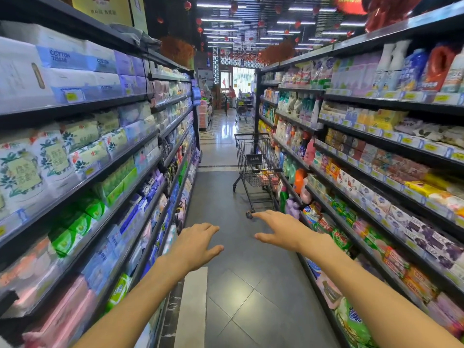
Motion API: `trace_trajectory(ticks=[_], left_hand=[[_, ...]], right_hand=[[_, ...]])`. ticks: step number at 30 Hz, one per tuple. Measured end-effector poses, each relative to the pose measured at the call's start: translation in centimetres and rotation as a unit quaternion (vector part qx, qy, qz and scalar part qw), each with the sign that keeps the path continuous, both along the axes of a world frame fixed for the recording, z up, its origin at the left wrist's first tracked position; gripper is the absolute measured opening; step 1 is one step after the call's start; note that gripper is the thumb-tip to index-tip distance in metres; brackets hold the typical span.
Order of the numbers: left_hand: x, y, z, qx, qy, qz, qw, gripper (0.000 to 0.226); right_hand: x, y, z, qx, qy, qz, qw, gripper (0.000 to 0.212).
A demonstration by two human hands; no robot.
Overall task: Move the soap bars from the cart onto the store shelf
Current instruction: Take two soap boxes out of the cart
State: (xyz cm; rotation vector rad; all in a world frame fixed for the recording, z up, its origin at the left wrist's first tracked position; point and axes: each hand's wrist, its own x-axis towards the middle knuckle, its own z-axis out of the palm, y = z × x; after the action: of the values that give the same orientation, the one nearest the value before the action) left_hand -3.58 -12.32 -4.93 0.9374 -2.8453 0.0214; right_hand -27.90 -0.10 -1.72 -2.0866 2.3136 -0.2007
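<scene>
Store aisle, viewed down its length. Floor [251, 297] was grey tile in the lower centre, changing to glossy pale tile further back toward a bright doorway at upper centre. Ceiling carried rows of strip lights and red lanterns [187, 5]. Left shelves [82, 182] filled the left half of the frame with packs of tissue and paper goods, white, green, blue and pink. Right shelves [376, 172] filled the right half: detergent bottles [298, 180] on the far section, boxed and wrapped bars on the nearer tiers.

Cart [256, 162] stood in the centre of the frame, right of the aisle midline, just beside the right shelves. Black wire basket; pinkish and pale packs lay in its bottom, presumably the soap bars [267, 177], too small to read labels or count.

Left hand [198, 243] was at lower centre, palm down, fingers spread and relaxed, holding nothing. Right hand [283, 229] was right of it and slightly higher in the frame, fingers extended toward the cart, also empty. Both hands were well apart from the cart, over bare floor.
</scene>
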Motion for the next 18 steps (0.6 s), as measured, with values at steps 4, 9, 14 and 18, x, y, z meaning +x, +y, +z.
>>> trace_trajectory(ticks=[4,9,14,18], left_hand=[[-3.3,-6.1,-1.3,0.004,-0.003,0.011,1.000,0.066],[-9.0,-15.2,-1.9,0.020,-0.004,0.028,0.999,0.067],[-14.2,-23.8,-1.9,0.040,-0.007,0.047,0.998,0.067],[-17.7,-30.8,-2.1,0.045,-0.011,0.048,0.998,0.068]], right_hand=[[-3.8,-6.0,-1.4,0.008,0.006,0.001,1.000,0.068],[-10.5,-15.8,-2.2,0.018,0.012,0.017,1.000,0.069],[-16.5,-25.8,-2.3,0.025,0.025,0.025,0.999,0.069],[-20.0,-32.6,-2.6,0.029,0.006,0.030,0.999,0.068]])
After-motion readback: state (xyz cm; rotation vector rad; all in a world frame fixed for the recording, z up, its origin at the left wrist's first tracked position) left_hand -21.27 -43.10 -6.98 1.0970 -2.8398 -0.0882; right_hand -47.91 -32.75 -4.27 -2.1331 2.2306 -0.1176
